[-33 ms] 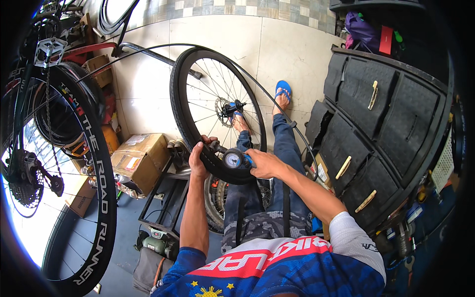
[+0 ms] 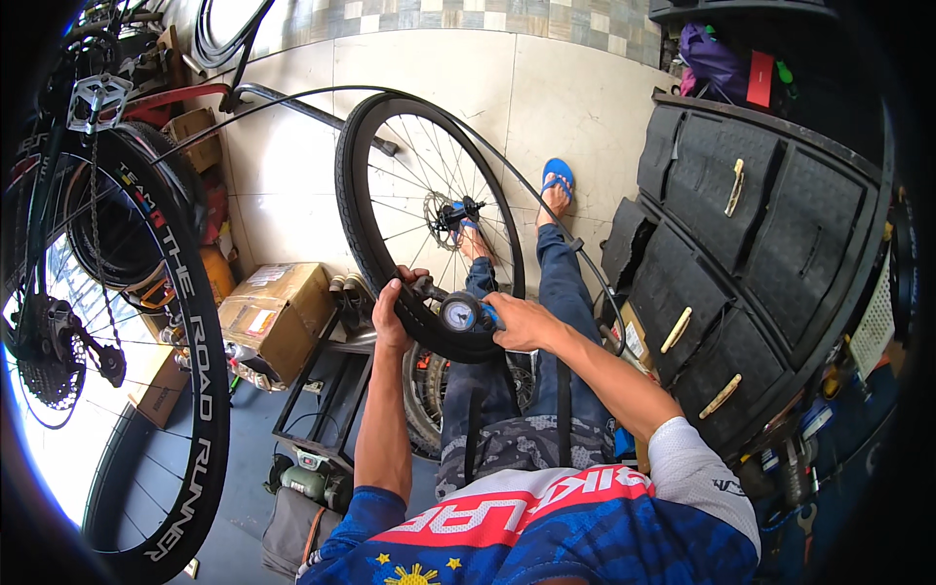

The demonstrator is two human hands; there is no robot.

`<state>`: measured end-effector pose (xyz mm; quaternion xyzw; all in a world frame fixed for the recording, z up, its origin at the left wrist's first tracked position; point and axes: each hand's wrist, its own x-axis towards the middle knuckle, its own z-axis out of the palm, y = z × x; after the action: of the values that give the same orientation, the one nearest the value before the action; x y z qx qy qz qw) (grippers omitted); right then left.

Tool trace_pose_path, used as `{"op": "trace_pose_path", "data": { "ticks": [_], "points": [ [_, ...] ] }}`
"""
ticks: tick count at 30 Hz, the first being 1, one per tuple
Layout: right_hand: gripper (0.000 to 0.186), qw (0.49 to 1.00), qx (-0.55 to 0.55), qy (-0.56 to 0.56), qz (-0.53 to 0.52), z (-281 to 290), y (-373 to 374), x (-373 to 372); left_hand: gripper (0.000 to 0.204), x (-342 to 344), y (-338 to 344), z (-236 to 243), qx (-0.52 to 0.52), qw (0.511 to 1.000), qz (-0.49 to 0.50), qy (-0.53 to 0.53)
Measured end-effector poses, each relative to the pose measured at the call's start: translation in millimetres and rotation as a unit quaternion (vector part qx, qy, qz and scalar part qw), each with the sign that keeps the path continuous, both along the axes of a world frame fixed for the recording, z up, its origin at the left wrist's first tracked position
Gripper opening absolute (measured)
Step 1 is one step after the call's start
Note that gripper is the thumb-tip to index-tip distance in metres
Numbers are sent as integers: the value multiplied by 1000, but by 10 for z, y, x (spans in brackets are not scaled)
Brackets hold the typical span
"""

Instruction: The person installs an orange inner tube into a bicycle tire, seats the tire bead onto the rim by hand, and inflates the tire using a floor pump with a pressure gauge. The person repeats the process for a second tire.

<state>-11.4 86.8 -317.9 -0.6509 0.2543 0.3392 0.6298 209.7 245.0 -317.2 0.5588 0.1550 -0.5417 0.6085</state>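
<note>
A black-tyred bicycle wheel (image 2: 353,185) stands tilted before my legs, its spokes and disc rotor (image 2: 441,218) showing. My left hand (image 2: 392,314) is closed round its tyre at the lower left, some fingers hidden behind. From the right, my right hand (image 2: 526,324) grips the blue handle of a tyre inflator with a round dial gauge (image 2: 458,314). The inflator's dark front end reaches to the rim beside my left fingers; the valve itself cannot be made out.
A black air hose (image 2: 534,185) curves over the wheel and down the right. At left hangs a bicycle with a deep-rimmed wheel (image 2: 200,409). A cardboard box (image 2: 277,317) sits by a metal frame stand (image 2: 327,429). A black drawer cabinet (image 2: 726,244) stands right.
</note>
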Motion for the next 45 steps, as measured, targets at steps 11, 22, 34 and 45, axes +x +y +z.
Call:
{"op": "trace_pose_path", "data": {
  "ticks": [11,22,34,45],
  "points": [
    [59,998,-39,29,-39,26,-158,99,39,-1,-224,-24,10,999,-13,-36],
    [56,997,-46,47,-34,47,-160,114,38,-7,-287,10,30,999,-11,-35],
    [49,997,-41,53,-32,97,-234,137,36,2,-316,25,43,998,-26,-43],
    [51,997,-49,60,-28,76,-220,117,35,-6,-341,67,41,998,-32,-44]
  ]
}}
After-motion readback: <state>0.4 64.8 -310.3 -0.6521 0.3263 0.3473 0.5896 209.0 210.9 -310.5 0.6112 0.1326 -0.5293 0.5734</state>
